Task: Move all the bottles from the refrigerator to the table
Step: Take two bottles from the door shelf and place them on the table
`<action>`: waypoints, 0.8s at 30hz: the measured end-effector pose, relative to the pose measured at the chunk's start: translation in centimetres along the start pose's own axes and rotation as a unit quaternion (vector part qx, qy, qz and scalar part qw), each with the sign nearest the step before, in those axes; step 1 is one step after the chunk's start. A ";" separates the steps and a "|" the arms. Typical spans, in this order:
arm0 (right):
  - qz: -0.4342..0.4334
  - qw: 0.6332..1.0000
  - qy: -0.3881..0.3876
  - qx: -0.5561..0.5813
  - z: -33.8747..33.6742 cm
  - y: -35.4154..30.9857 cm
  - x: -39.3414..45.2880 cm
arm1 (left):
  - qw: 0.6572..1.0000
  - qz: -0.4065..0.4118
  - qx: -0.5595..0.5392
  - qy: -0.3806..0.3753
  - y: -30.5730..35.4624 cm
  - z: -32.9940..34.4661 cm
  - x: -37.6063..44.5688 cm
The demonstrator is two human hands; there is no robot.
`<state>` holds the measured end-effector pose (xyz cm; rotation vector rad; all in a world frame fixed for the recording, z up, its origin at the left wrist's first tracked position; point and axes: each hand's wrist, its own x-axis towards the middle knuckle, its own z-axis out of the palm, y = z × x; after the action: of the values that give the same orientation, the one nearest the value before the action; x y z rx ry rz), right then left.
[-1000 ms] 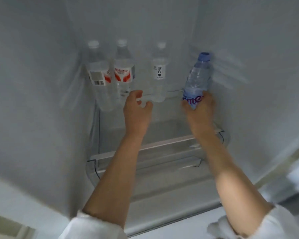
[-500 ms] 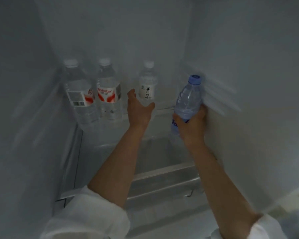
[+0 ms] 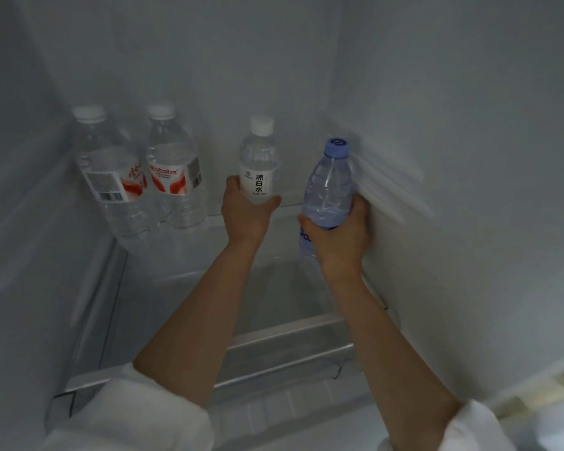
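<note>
Head view, white-capped bottle (image 3: pixel 258 164) between left fingers (image 3: pixel 233 187), blue-capped bottle (image 3: pixel 329 187) gripped right

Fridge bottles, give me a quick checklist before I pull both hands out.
1. Right hand wrapped round the blue-capped bottle: ok.
2. Left hand gripping the white-label bottle: thumb and fingers curl round its base, ok.
3. Caps on both held bottles: ok.
4. White-label bottle lifted off the shelf: cannot tell, the hand hides its bottom.
5. Two red-label bottles standing apart from both hands: ok.
6. Table ready to receive: cannot tell, out of view.
</note>
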<state>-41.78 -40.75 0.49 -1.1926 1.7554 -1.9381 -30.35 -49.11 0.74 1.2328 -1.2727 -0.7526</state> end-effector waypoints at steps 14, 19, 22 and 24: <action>-0.016 0.997 0.017 0.071 -3.4 -3.8 -3.3 | 0.993 -0.004 -0.086 0.079 3.8 -3.0 -6.0; -0.009 0.995 0.010 0.097 -4.5 -6.4 -5.7 | 0.993 0.017 -0.090 0.075 5.4 -5.3 -8.8; -0.010 0.994 0.003 0.111 -5.3 -8.0 -7.7 | 0.993 0.032 -0.095 0.067 6.1 -7.0 -10.7; -0.006 0.992 -0.003 0.126 -6.0 -9.1 -9.7 | 0.992 0.042 -0.103 0.056 6.6 -8.3 -12.2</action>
<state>-37.06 -27.84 5.49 -1.1207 1.4498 -2.0857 -26.24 -34.01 4.75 1.0333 -1.1184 -0.7247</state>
